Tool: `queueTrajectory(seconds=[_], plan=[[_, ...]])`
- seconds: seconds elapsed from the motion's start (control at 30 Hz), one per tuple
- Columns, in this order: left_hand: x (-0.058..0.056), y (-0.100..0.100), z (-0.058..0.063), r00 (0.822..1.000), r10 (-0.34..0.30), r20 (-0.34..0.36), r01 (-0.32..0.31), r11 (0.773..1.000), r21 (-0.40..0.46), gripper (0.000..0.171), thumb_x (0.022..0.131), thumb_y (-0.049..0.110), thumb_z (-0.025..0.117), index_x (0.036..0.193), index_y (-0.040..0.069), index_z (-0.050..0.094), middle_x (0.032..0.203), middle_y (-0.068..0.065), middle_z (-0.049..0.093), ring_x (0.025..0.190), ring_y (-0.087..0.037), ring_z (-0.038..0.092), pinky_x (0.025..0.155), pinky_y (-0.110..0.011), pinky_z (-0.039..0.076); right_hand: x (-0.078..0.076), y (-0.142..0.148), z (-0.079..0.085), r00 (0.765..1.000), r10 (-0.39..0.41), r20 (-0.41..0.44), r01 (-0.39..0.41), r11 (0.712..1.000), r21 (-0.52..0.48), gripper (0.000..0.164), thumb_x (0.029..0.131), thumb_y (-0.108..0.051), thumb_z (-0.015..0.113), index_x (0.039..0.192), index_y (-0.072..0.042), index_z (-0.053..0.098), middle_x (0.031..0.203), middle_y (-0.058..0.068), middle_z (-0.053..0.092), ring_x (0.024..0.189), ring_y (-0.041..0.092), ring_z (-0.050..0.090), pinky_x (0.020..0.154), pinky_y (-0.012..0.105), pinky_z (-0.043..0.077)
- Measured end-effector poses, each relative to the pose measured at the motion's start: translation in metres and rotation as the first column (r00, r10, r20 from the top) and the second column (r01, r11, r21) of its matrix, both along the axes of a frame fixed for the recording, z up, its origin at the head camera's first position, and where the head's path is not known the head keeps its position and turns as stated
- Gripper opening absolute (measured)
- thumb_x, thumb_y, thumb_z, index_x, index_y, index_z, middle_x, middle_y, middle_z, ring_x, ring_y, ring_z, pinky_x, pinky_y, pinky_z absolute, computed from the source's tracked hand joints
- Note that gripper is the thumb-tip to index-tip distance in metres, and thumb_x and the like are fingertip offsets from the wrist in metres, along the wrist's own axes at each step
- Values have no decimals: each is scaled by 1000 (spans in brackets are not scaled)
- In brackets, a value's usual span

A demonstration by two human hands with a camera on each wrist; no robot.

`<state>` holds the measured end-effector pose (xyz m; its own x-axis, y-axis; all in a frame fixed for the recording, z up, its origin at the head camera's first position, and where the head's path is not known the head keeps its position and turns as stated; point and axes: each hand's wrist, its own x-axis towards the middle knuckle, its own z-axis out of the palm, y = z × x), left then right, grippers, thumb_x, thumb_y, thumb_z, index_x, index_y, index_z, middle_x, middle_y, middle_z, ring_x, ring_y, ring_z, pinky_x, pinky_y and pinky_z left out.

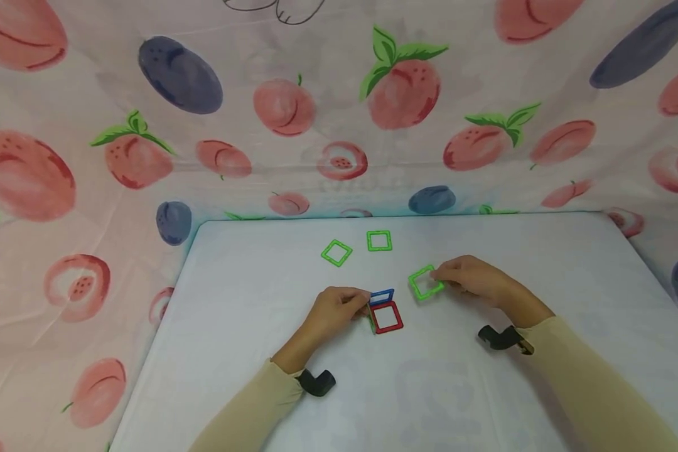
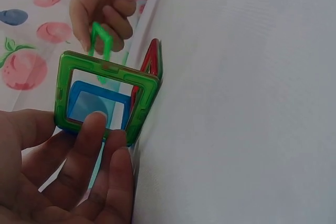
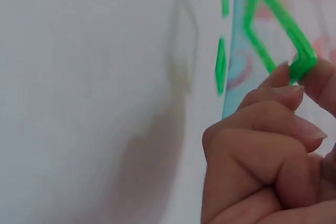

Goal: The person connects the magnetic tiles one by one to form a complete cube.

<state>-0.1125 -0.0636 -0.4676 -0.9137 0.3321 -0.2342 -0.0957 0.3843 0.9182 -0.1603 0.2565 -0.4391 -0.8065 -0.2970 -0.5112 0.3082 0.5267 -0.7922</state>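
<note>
In the head view my left hand (image 1: 336,311) holds a small group of magnetic square frames by its left side. That group has a green frame (image 2: 107,66) under the fingertips, an upright blue frame (image 1: 382,297) behind, and a red frame (image 1: 387,317) adjoining. Thumb and fingers of the left hand (image 2: 73,166) grip around the green and blue frames. My right hand (image 1: 480,282) pinches one corner of another green magnetic square (image 1: 426,282), raised above the table and tilted. The right wrist view shows this green square (image 3: 278,24) between thumb and forefinger.
Two loose green squares lie farther back on the white table: a turned one (image 1: 336,253) and a straighter one (image 1: 379,240). Behind the table (image 1: 248,263) hangs a fruit-patterned cloth (image 1: 294,150). Each wrist carries a black mount, the left one (image 1: 316,382) and the right one (image 1: 498,338).
</note>
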Motion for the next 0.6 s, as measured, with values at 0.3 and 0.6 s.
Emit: queueTrajectory(seconds=[0.3, 0.6], plan=[[-1, -3, -3, 1000, 0, -8, 0, 999, -39, 29, 101, 37, 63, 112, 16, 79, 93, 1, 78, 86, -11, 70, 83, -29, 56, 31, -32, 1, 996, 54, 72, -42, 987, -155, 34, 101, -30, 64, 98, 3, 69, 59, -4, 32, 52, 13, 30, 50, 25, 26], [-1, -2, -7, 1000, -4, 17, 4, 1000, -18, 29, 101, 39, 63, 112, 18, 79, 92, 0, 78, 89, -9, 68, 86, -29, 55, 41, -49, -7, 998, 55, 16, -54, 994, -93, 37, 100, -34, 66, 101, 3, 73, 58, -3, 36, 52, 14, 33, 49, 26, 27]])
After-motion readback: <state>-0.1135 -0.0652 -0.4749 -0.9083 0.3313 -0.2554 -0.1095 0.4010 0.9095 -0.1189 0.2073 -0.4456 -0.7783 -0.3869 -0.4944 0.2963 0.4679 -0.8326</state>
